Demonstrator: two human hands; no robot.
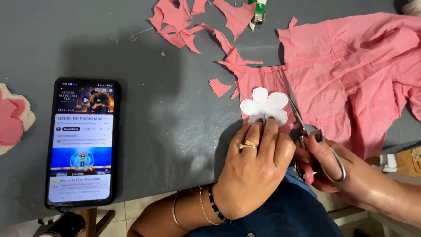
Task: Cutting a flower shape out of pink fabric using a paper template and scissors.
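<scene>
The left hand (pixel 256 164) presses a white paper flower (pixel 264 106) on pink cloth (pixel 346 79). The right hand (pixel 333 169) grips scissors (pixel 307 140), cutting beside it. Most petals are still uncut.

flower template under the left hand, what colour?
White, lying on pink cloth; the flower template shows best in the head view.

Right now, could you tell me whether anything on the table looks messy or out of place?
Only cutting litter: pink fabric scraps lie scattered along the far edge of the grey table. The phone lies flat, and both hands work tidily at the paper flower.
</scene>
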